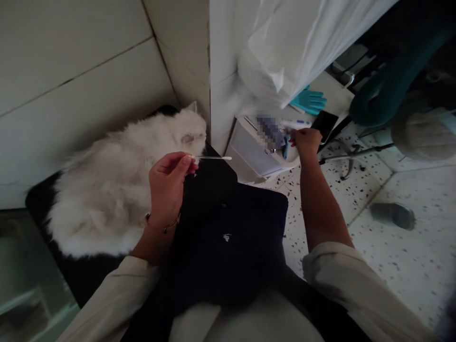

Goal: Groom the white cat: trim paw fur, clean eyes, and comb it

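My left hand (pixel 169 178) pinches a cotton swab (pixel 215 157) between thumb and fingertips, its white tip pointing right. Just behind that hand, a fluffy white cat (pixel 103 180) lies on a black table (pixel 73 273), its head toward the tiled corner. My right hand (pixel 306 140) reaches over the top of a small white cabinet (pixel 245 147), fingers bent together. What those fingers hold, if anything, is hidden. Right beside them are a blue-handled tool (pixel 286 147) and a white stick-shaped device with a blue mark (pixel 299 123).
A dark phone (pixel 325 124) and turquoise rubber gloves (pixel 309 100) lie on the cabinet. White cloth or plastic (pixel 281 47) hangs above it. On the right are a teal curved object (pixel 377 99) and speckled floor (pixel 381 242). A tiled wall (pixel 78 114) stands behind the cat.
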{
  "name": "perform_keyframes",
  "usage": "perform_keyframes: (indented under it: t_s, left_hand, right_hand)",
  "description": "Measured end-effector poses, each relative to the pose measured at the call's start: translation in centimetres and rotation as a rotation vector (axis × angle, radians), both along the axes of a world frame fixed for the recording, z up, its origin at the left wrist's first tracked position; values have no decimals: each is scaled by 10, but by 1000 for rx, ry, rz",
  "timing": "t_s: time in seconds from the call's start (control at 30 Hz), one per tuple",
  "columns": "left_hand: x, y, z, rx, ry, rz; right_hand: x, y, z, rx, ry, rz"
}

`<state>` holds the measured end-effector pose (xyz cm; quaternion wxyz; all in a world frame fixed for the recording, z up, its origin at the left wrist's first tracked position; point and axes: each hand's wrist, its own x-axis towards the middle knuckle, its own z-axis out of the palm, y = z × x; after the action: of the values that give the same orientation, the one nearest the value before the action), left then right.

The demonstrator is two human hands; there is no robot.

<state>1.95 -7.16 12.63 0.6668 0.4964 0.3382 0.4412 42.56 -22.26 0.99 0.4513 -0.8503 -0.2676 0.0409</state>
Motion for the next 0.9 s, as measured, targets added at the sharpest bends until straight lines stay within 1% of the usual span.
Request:
perform_keyframes:
  t_s: [0.07, 0.1, 0.13, 0.17, 0.2, 0.27, 0.3, 0.33, 0.37, 0.4, 0.43, 0.5, 0.57, 0.6, 0.67, 0.7, 0.73, 0.77, 0.83, 0.9]
  left_hand:
    - [-2, 0, 0, -10, -4, 15]
    - [-2, 0, 0, -14, -14, 16]
    - [-2, 1, -1, -18, -32, 15]
    - [-1, 1, -2, -23, -50, 9]
    - [1, 0, -3, -30, -66, 1]
    - [6, -1, -7, -43, -91, -19]
    - [9, -3, -10, -47, -93, -27]
    - [11, -5, -12, -51, -86, -38]
    - [13, -7, -15, -55, -68, -54]
    - [13, -9, -17, -58, -43, -69]
    - [13, -10, -20, -60, -9, -85]
    - [10, -8, -27, -21, 87, -140]
    - [5, 4, -36, 116, 221, -182]
    - [2, 13, -42, 217, 295, -171]
    - [0, 38, -56, 431, 428, -80]
    - [1, 51, -64, 521, 477, -19]
    - [3, 64, -72, 590, 520, 6]
    - [6, 76, -79, 643, 555, -10]
    - [13, 95, -89, 749, 618, -96]
    - [21, 105, -93, 860, 682, -165]
  right_hand:
    - [-4, 6, 5, -43, -42, -172]
    - [-14, 10, 10, -39, -66, -226]
    - [-29, 15, 15, -3, -77, -228]
    - [-51, 20, 21, 45, -74, -196]
    - [-78, 26, 28, 82, -41, -103]
    - [-141, 38, 44, 308, 236, 309]
    - [-174, 43, 51, 385, 360, 469]
    - [-204, 49, 58, 448, 463, 583]
    - [-231, 54, 64, 516, 546, 657]
    - [-252, 59, 68, 595, 606, 685]
    - [-267, 64, 71, 665, 652, 682]
    - [-281, 73, 72, 764, 714, 625]
    - [-280, 81, 68, 772, 735, 545]
    - [-276, 85, 65, 745, 725, 505]
    - [-268, 91, 57, 658, 670, 445]
    - [-265, 94, 53, 613, 639, 435]
    - [-263, 97, 49, 576, 617, 440]
    - [-261, 100, 44, 551, 604, 460]
    - [-261, 106, 33, 531, 604, 511]
    - [-261, 112, 23, 524, 610, 520]
